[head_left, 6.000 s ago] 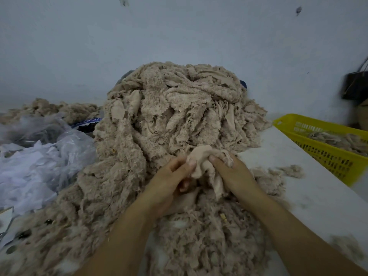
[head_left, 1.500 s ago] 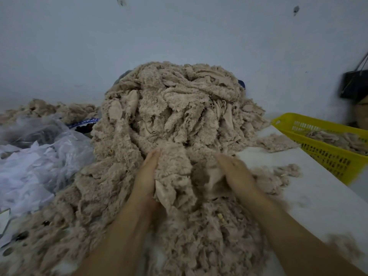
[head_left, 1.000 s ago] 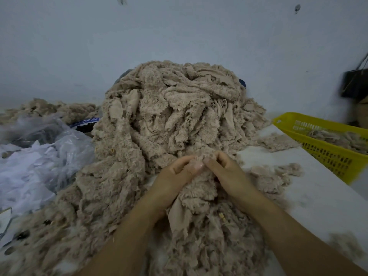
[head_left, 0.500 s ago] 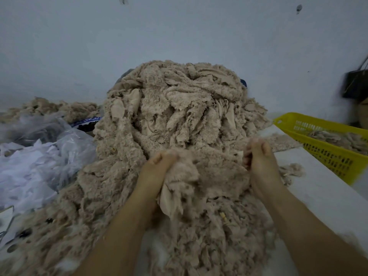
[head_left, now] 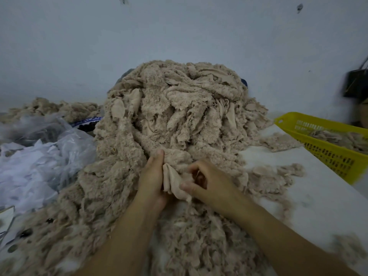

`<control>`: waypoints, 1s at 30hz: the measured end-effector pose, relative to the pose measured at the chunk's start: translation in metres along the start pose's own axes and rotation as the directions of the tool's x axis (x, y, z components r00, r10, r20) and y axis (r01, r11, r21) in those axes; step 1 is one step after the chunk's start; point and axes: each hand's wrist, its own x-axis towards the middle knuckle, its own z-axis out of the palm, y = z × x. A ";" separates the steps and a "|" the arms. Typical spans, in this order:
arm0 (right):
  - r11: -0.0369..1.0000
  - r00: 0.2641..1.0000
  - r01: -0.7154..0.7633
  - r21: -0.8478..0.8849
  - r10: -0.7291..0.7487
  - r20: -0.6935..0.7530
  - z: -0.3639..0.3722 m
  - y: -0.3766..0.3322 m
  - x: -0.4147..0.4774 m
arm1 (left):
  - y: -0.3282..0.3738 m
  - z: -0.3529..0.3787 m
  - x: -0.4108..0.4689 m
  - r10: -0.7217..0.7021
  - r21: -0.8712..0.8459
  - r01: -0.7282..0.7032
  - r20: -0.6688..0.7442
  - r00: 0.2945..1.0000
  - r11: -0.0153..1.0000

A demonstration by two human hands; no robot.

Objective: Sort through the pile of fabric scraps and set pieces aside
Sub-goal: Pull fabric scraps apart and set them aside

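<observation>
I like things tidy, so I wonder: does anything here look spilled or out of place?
Only mildly: loose scraps lie strewn on the white table right of the pile, one flat piece short of the yellow basket. Nothing looks damaged.

Scrap pile (head_left: 179, 120), near end off-frame

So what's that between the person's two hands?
A smooth beige scrap: the right hand pinches it, beside the left hand. The head view shows it.
</observation>
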 end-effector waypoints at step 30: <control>0.922 0.968 -0.136 0.363 0.201 -0.149 -0.010 0.009 0.004 | -0.013 0.005 -0.014 0.181 0.594 -0.365 0.347 0.920 0.717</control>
